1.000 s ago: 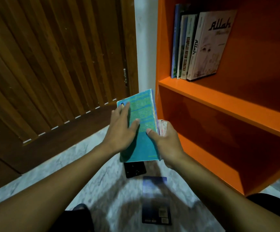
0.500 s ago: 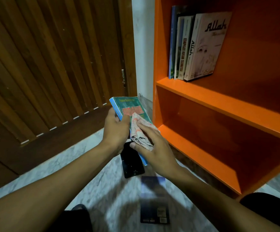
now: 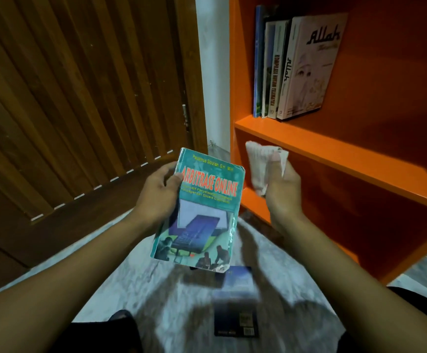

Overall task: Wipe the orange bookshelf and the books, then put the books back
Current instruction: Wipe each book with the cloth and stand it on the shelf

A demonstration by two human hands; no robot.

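Observation:
My left hand [image 3: 157, 196] grips a worn teal paperback [image 3: 199, 212] by its left edge, front cover facing me, held above the floor. To its right, my right hand [image 3: 282, 189] is closed around a crumpled whitish cloth [image 3: 259, 163], lifted clear of the book and in front of the orange bookshelf [image 3: 334, 151]. Several books [image 3: 291, 70] stand upright at the left end of the upper shelf, the outermost one white and leaning. The lower compartment looks bare. A dark blue book [image 3: 236, 301] lies flat on the floor below the teal one.
A brown slatted wooden door [image 3: 79, 98] fills the left side. A white wall strip [image 3: 213, 72] separates it from the shelf. The floor [image 3: 181, 301] is pale marble. My knees in dark clothing show at the bottom corners.
The teal book was turned from back cover to front cover. My right hand wiped the cover with the cloth, then lifted the cloth off to the right. The book now faces me fully.

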